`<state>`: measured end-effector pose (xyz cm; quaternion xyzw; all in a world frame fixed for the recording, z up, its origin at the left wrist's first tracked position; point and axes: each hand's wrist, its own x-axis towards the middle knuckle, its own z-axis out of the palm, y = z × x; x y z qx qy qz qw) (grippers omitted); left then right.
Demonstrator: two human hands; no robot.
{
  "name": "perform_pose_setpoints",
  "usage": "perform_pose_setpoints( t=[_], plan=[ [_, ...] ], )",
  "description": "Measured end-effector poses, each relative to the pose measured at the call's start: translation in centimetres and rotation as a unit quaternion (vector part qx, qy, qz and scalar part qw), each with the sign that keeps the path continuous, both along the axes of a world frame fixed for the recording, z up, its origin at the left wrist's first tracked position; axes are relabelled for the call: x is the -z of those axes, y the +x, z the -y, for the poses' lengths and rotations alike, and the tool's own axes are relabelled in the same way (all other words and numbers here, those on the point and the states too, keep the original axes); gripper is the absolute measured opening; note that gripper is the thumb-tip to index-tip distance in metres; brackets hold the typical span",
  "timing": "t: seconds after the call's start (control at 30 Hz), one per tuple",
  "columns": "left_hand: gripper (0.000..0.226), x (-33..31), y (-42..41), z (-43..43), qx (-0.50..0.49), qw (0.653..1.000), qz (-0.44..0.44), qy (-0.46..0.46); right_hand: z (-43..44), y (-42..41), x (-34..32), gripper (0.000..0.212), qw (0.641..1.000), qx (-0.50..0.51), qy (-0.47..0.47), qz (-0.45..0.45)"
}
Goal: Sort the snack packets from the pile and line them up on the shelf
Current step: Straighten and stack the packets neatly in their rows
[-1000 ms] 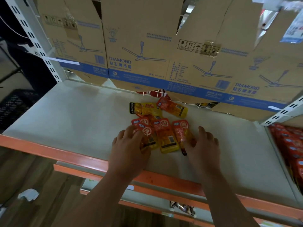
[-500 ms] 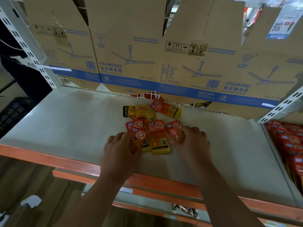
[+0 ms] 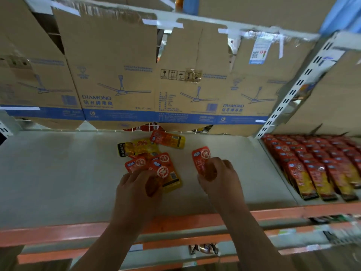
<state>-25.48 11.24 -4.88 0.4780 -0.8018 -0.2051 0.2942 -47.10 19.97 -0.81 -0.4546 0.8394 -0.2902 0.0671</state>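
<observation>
Rightward, away from the heap, the right hand (image 3: 218, 178) has drawn one red-orange foil snack packet (image 3: 201, 157) since half a second ago. It grips the packet's near end, well apart from the others. The left hand (image 3: 134, 188) curls its fingers round the near end of an orange-and-yellow packet (image 3: 168, 173) at the near edge of the pile of packets (image 3: 154, 147) on the pale grey shelf board (image 3: 58, 173). At the far right, rows of red packets (image 3: 316, 163) lie lined up.

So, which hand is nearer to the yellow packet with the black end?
Left. The left hand is at the pile, just in front of the yellow packet; the right hand is farther right, holding a red packet.
</observation>
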Motion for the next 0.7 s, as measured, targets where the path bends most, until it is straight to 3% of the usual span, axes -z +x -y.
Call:
perform_pose_setpoints(
  t=[0.3,0.47,0.7],
  plan=[
    [0.038,-6.8,-12.8,-5.5,0.164,0.981,-0.099,-0.029,-9.5,-6.0,-4.7,0.036,0.988,0.130,-0.083,-0.018],
    [0.034,-8.5,-20.6,-10.5,0.249,0.962,-0.111,-0.006,-17.9,-11.7,-6.5,0.019,0.978,0.174,-0.109,-0.023],
    [0.038,-9.0,-31.7,-19.9,0.309,0.944,-0.114,-0.012,-30.9,-21.5,-6.7,0.017,0.959,0.251,-0.126,-0.042]
  ],
)
